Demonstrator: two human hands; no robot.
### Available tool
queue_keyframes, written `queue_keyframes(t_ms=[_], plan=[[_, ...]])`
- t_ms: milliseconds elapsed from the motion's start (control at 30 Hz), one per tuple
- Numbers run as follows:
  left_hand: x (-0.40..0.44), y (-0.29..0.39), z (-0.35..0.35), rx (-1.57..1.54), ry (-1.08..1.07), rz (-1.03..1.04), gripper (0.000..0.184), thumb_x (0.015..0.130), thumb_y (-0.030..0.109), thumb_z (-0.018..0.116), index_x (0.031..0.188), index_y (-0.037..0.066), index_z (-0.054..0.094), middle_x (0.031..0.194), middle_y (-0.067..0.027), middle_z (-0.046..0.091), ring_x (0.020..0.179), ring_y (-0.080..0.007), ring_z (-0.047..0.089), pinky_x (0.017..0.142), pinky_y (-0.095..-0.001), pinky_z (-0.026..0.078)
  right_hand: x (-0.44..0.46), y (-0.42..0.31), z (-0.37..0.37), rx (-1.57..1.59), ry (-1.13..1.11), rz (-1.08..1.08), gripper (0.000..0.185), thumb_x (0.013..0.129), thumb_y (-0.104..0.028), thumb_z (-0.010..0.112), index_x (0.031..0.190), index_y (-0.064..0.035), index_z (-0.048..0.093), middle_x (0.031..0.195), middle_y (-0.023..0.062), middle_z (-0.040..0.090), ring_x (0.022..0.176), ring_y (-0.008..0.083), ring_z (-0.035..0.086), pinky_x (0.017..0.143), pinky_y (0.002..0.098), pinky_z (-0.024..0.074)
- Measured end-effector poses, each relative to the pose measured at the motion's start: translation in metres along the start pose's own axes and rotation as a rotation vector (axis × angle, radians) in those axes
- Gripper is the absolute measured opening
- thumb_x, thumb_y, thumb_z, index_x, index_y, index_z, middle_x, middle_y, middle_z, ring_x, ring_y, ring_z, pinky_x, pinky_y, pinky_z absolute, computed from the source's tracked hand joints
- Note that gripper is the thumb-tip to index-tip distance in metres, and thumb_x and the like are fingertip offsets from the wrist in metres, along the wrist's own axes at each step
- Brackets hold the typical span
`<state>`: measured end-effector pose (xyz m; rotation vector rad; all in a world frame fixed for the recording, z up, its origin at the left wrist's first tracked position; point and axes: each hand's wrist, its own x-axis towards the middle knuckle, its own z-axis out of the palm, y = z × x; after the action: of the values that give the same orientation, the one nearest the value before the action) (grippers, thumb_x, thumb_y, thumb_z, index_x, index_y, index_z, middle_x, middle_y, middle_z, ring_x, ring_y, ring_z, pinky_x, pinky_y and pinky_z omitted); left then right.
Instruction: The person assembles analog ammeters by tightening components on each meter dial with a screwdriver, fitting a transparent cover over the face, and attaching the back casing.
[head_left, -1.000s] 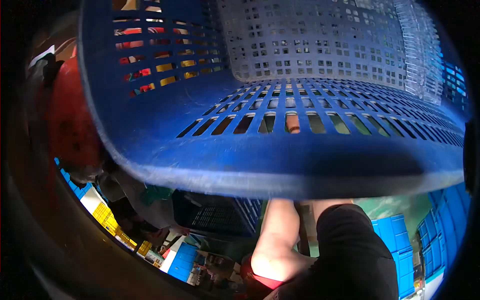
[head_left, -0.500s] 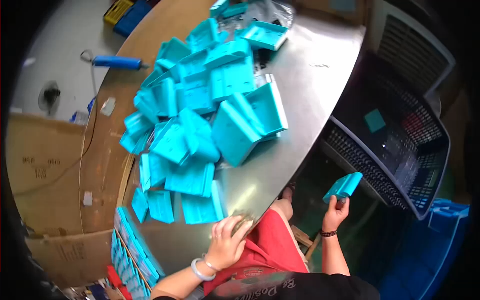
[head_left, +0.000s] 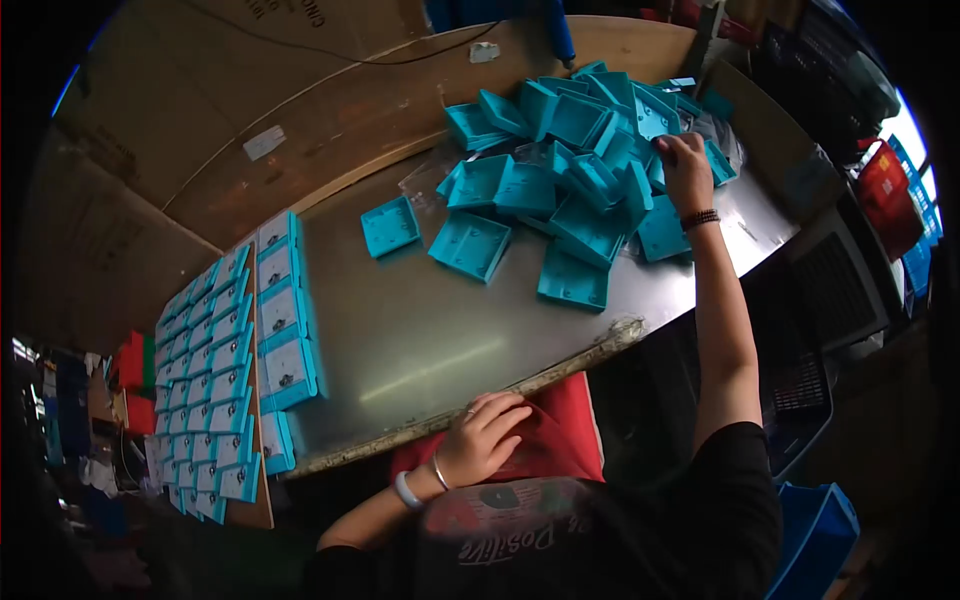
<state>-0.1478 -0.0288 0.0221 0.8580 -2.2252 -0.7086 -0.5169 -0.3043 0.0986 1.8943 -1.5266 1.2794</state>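
My right hand (head_left: 688, 172) reaches over the far right of a heap of turquoise plastic boxes (head_left: 585, 225), shallow and open-topped. Its fingers are curled in at the lower edge of a box with holes in its floor (head_left: 655, 115); whether they grip it is hidden. My left hand (head_left: 478, 440) lies by the near table edge, over the red clothing (head_left: 555, 430), fingers extended and holding nothing. One single box (head_left: 390, 227) sits apart, left of the heap.
Rows of turquoise boxes with pale panels (head_left: 205, 375) stand on a board at the left. The metal table (head_left: 400, 330) has a worn front edge. Cardboard (head_left: 330, 110) walls its back. A dark crate (head_left: 790, 390) and a blue bin (head_left: 815, 535) are at the right.
The view has swung left. My right hand, which held a turquoise piece beside the dark crate, is now at the heap. My left hand remains near the table edge.
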Motion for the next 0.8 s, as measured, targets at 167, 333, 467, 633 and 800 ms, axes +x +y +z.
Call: queue_keyframes(t_ms=[167, 333, 467, 633, 800], plan=[[-0.127, 0.012, -0.079, 0.217, 0.583, -0.269, 0.021, 0.077, -0.001, 0.064, 0.098, -0.001, 0.063, 0.098, -0.015, 0.063, 0.089, -0.0313, 0.062, 0.078, -0.0377, 0.05, -0.009, -0.103, 0.037, 0.263, -0.028, 0.114, 0.023, 0.08, -0.005, 0.064, 0.103, -0.0018, 0.064, 0.089, 0.0112, 0.058, 0.078, 0.0236, 0.058, 0.072, 0.0291, 0.0475], [-0.246, 0.027, -0.1, 0.021, 1.45, -0.612, 0.006, 0.091, 0.003, 0.053, 0.093, -0.001, 0.057, 0.078, -0.005, 0.057, 0.07, -0.0108, 0.055, 0.064, -0.0224, 0.044, -0.094, -0.267, 0.077, 0.775, -0.397, 0.039, 0.012, 0.083, -0.001, 0.059, 0.095, 0.0034, 0.059, 0.093, 0.0077, 0.055, 0.079, 0.0145, 0.053, 0.07, 0.0242, 0.0423], [-0.325, 0.04, -0.103, -0.21, 1.77, -0.751, 0.012, 0.094, 0.011, 0.052, 0.093, 0.0, 0.057, 0.075, -0.0037, 0.056, 0.064, -0.0098, 0.054, 0.06, -0.0225, 0.045, -0.144, -0.388, 0.073, 0.76, -0.604, -0.211, 0.015, 0.082, 0.005, 0.057, 0.095, 0.0004, 0.061, 0.089, 0.0107, 0.058, 0.076, 0.0215, 0.057, 0.068, 0.0288, 0.0468], [-0.342, 0.045, -0.15, -0.484, 1.768, -0.849, 0.018, 0.097, 0.016, 0.049, 0.11, 0.003, 0.053, 0.09, -0.0094, 0.062, 0.071, -0.0155, 0.064, 0.061, -0.0243, 0.05, -0.205, -0.421, 0.095, 0.717, -0.815, -0.361, 0.015, 0.079, 0.002, 0.057, 0.093, -0.0013, 0.061, 0.091, 0.0156, 0.057, 0.08, 0.034, 0.059, 0.068, 0.0387, 0.0485], [-0.385, 0.007, -0.178, -0.415, 1.934, -0.765, 0.024, 0.097, 0.022, 0.052, 0.115, 0.006, 0.047, 0.094, -0.0092, 0.06, 0.072, -0.0171, 0.065, 0.062, -0.0271, 0.053, -0.218, -0.42, 0.098, 0.684, -0.813, -0.32, 0.012, 0.081, 0.001, 0.055, 0.091, -0.0018, 0.061, 0.089, 0.0169, 0.053, 0.078, 0.0364, 0.055, 0.067, 0.0406, 0.0455]])
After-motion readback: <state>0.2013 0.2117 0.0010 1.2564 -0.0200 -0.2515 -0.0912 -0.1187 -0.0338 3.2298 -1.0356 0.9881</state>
